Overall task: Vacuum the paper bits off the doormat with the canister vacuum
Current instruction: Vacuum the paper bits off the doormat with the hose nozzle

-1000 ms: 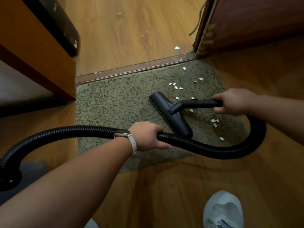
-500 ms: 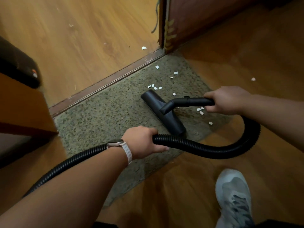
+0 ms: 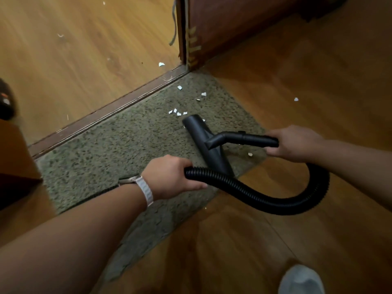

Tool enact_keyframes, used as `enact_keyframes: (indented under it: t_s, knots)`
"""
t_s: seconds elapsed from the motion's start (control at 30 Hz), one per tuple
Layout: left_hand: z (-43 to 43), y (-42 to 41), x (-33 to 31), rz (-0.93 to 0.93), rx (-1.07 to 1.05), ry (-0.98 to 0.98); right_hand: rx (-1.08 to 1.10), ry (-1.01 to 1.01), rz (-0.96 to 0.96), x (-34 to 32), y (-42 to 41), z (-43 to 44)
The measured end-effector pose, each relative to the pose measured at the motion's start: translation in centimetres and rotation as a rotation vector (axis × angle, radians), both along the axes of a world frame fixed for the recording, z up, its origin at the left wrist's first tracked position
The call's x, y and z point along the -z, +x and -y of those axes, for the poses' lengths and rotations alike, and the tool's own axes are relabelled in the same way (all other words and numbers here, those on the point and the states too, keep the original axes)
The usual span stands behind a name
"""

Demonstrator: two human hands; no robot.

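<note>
1. Head view, hands: the right hand (image 3: 294,143) is curled tight round the rear end of the pipe (image 3: 250,138). The left hand (image 3: 169,177) is wrapped round the hose (image 3: 265,202), with its fingers closed under it, just beside the nozzle's near end
2. Head view, tool: the nozzle (image 3: 203,141) sits on the mat (image 3: 127,145), its long axis running from the mat's near edge up and left toward the threshold (image 3: 106,113). The hose loops from the right hand out over bare floor and back to the left hand
3. Head view, bits: a cluster of bits (image 3: 177,112) lies on the mat just beyond the nozzle's far tip, with a few more farther on toward the door corner. One lone bit (image 3: 250,154) lies on the mat to the right of the nozzle, below the pipe and near the right hand
4. Head view, judgement: the cluster lies ahead and left of the right hand, almost in line with the nozzle's long axis. The head likely needs turning broadside before a push will sweep it, and the right hand, on the pipe, would steer that
</note>
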State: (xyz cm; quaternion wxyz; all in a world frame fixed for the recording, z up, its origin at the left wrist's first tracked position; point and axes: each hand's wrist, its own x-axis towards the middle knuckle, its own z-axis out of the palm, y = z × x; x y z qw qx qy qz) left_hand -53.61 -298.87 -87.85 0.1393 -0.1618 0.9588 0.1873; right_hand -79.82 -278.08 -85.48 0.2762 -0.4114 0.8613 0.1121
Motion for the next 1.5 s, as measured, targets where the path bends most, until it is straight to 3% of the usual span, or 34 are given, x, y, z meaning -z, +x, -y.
enact_keyframes:
  t_s: [0.57,0.97,1.3,1.5]
  knots:
    - [-7.1,-4.3,0.4,0.067,0.035,0.017,0.352,0.034,-0.019,1.4,-5.4,-12.2]
    - [-6.4,-4.6,1.5,0.093,0.026,0.016,0.324,0.014,-0.032,3.0,-4.8,-11.6]
    - [-6.6,-4.9,1.5,0.114,0.035,0.018,0.176,0.025,-0.132,2.8,-5.1,-11.0]
    - [-6.2,-4.7,1.7,0.121,0.037,0.027,0.336,0.016,0.081,3.5,-5.3,-10.9]
